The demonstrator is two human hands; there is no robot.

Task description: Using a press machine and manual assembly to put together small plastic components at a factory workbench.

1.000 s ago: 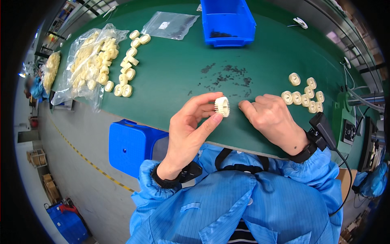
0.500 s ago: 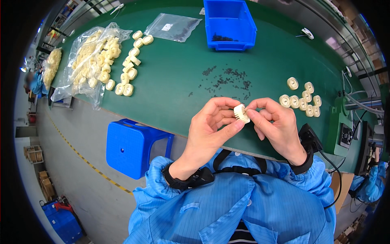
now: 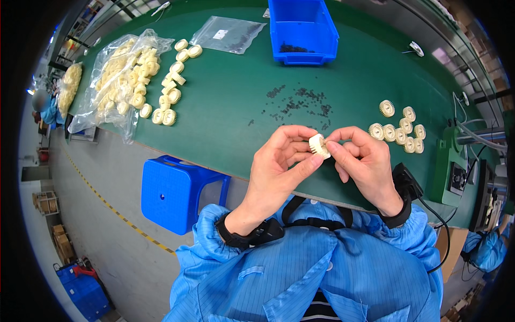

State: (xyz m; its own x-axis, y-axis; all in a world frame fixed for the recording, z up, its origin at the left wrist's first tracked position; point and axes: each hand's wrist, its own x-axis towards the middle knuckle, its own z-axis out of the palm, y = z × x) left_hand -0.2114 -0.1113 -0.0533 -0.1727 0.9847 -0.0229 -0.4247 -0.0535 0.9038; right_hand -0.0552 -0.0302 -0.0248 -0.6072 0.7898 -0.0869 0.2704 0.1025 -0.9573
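Between the thumb and fingers of my left hand is a cream plastic gear, held above the table's near edge. My right hand has its thumb and forefinger pinched at the right side of that gear; whether a small part sits between those fingertips is hidden. Just beyond my hands, many tiny black parts lie scattered on the green table. A group of cream gears rests to the right. Farther left stands an uneven row of more gears.
An open clear bag of gears lies at the left. At the back are a flat clear bag and a blue bin with black parts inside. A green machine stands at the right, a blue stool below the table's left edge.
The gear in my left hand has tilted slightly, and my right fingertips stay at its side. Otherwise the hands have barely moved.
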